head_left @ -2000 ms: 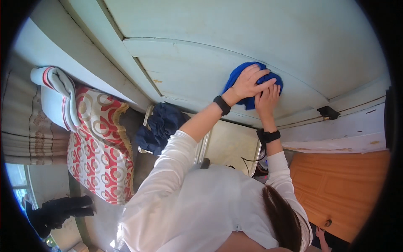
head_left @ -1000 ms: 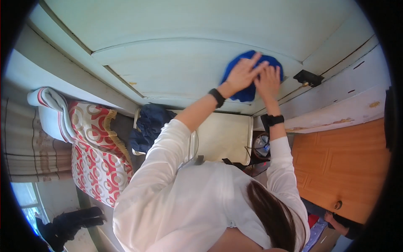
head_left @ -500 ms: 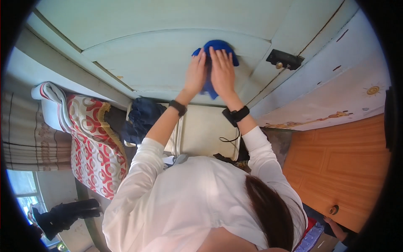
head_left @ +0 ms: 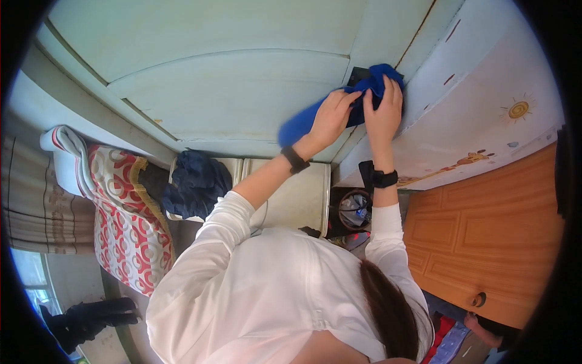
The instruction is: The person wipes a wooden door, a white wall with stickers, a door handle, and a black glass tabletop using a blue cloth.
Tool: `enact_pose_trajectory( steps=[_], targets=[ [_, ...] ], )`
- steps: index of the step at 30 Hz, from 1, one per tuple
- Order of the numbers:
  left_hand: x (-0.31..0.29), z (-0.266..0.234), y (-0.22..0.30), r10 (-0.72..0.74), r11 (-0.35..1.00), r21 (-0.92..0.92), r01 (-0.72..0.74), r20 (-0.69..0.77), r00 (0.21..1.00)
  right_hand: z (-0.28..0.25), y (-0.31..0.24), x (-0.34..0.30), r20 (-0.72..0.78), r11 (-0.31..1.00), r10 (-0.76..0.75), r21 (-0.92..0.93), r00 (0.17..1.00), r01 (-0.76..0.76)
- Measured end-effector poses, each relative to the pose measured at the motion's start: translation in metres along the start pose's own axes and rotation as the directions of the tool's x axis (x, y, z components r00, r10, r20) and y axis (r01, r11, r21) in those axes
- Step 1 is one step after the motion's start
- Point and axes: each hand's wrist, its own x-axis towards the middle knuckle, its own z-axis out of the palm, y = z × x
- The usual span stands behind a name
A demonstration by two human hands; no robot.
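A blue cloth (head_left: pixel 299 126) is bunched over the dark metal latch (head_left: pixel 357 75) on a pale green panelled door (head_left: pixel 236 91). My left hand (head_left: pixel 331 120) grips the cloth's middle with curled fingers, and one end of it hangs down toward the lower left. Close beside it, my right hand (head_left: pixel 383 115) has its fingers closed on the upper part of the cloth, pressing it against the latch area. Most of the latch is hidden under the cloth and fingers. Both wrists wear black bands.
Below the door stands a cream-topped low cabinet (head_left: pixel 288 191) bearing a dark blue garment (head_left: pixel 197 182). A red-patterned cover (head_left: pixel 127 224) lies at left, an orange wooden door (head_left: pixel 485 230) at right. A bin (head_left: pixel 354 209) holds bottles. Another person's arm (head_left: pixel 483 332) shows lower right.
Both hands have moved right with the cloth, from the door panel onto the latch. The flat-pressed hands have become curled fingers gripping the bunched cloth.
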Motion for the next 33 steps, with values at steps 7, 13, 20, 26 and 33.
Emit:
enact_pose_trajectory(
  steps=[7, 13, 20, 26, 33],
  targets=[
    [-0.049, -0.001, -0.005, -0.392, 0.914, -0.176, 0.366, -0.148, 0.908, 0.028, -0.017, -0.002, 0.279, 0.950, -0.297, 0.181, 0.913, 0.254],
    [-0.040, -0.022, 0.017, -0.347, 0.936, -0.134, 0.327, -0.173, 0.922, -0.005, 0.015, 0.021, 0.028, 0.990, 0.105, 0.094, 0.994, -0.107],
    [-0.052, -0.003, 0.019, -0.457, 0.870, -0.212, 0.446, -0.004, 0.890, 0.006, -0.017, 0.007, 0.028, 0.994, -0.106, -0.026, 0.994, 0.107],
    [-0.080, -0.003, 0.014, -0.559, 0.804, -0.230, 0.549, 0.023, 0.829, 0.004, -0.016, 0.000, 0.118, 0.978, -0.204, 0.074, 0.972, 0.196],
    [-0.109, -0.020, -0.006, -0.601, 0.765, -0.126, 0.632, 0.213, 0.770, -0.015, -0.027, -0.033, 0.105, 0.976, -0.142, 0.179, 0.984, 0.122]
  ],
)
